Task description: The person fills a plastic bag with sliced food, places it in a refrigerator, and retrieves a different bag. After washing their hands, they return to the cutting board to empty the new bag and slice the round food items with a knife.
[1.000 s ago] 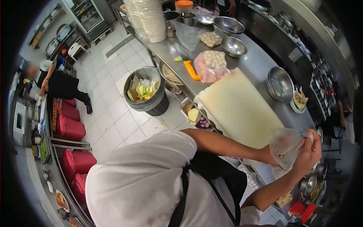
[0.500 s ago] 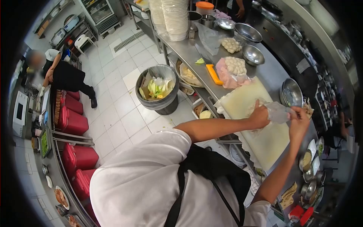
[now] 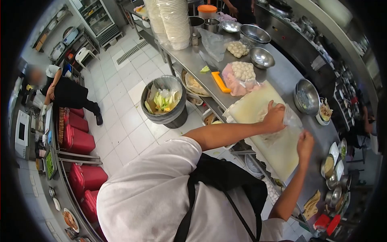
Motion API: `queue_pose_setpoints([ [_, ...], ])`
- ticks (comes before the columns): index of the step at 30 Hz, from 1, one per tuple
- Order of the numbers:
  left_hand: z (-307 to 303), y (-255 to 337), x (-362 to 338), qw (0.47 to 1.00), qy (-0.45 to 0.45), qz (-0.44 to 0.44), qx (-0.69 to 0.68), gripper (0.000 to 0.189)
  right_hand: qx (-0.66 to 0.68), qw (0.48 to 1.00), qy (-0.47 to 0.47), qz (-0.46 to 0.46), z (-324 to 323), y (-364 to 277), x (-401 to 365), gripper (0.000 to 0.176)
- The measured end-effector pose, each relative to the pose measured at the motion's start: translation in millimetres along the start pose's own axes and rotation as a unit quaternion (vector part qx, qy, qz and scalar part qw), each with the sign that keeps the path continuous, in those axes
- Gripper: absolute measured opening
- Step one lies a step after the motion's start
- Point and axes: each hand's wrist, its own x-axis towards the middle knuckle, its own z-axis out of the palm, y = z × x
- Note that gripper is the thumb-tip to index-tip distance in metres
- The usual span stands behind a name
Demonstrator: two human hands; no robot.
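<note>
A clear plastic bag (image 3: 292, 117) is spread above the pale cutting board (image 3: 279, 159), between the person's two hands, and its thinness looks like the main source of trouble. The left hand (image 3: 275, 117) has its fingers bent inward and seems to grip the film, though the exact hold is hidden; the fingers of the right hand (image 3: 305, 144) are curled into a loose fist just beside the bag, and I cannot tell whether they pinch its edge. If only one side is held, the film could sag, fold over itself or slip away. A hard pull between the hands could tear it, and damp fingers, if they are damp, would make it cling. The metal bowl (image 3: 309, 86) sits on the steel surface (image 3: 285, 69) near the right hand, with a small white dish (image 3: 321, 120) beside it, so a wide sweep of that elbow or wrist might knock either. Past the board's far end, the orange handle (image 3: 221, 82) lies near the pink bag (image 3: 235, 86), where a careless reach could snag plastic.
</note>
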Motion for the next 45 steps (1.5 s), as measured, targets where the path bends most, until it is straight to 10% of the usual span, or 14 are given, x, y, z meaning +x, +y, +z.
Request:
queue_pose_setpoints([
  [3,-4.1,5.6,2.8,1.000,0.003,0.024,0.011,0.037,0.087,0.981,-0.149,0.093,17.7,-0.5,-38.1,0.021],
  [8,12.9,-4.1,24.4,0.990,-0.037,0.112,0.075,0.035,0.519,0.758,-0.123,0.376,19.0,-60.4,-79.1,0.017],
  [16,3.4,94.6,57.3,0.942,-0.048,0.220,-0.248,0.026,0.928,0.325,-0.080,0.163,14.1,-116.1,-48.3,0.007],
  [22,-89.2,152.3,48.9,0.885,-0.144,0.217,-0.385,0.026,0.867,0.482,-0.107,-0.071,6.7,-76.5,9.6,0.011],
  [31,-104.3,119.9,5.6,0.932,-0.135,0.062,-0.330,0.032,0.455,0.890,-0.015,0.020,-110.7,-75.6,11.1,0.011],
  [39,-26.1,47.9,-22.5,0.979,-0.010,0.063,-0.192,0.033,0.682,0.695,-0.055,0.221,-26.7,-59.0,-7.8,0.015],
  [42,-8.7,31.9,-23.4,0.979,0.049,0.003,-0.198,0.034,0.677,0.681,0.011,0.279,-14.1,-80.9,-15.4,0.015],
  [45,-6.2,27.9,-18.9,0.980,0.045,0.022,-0.193,0.036,0.535,0.805,0.028,0.254,16.5,-74.0,-33.3,0.027],
])
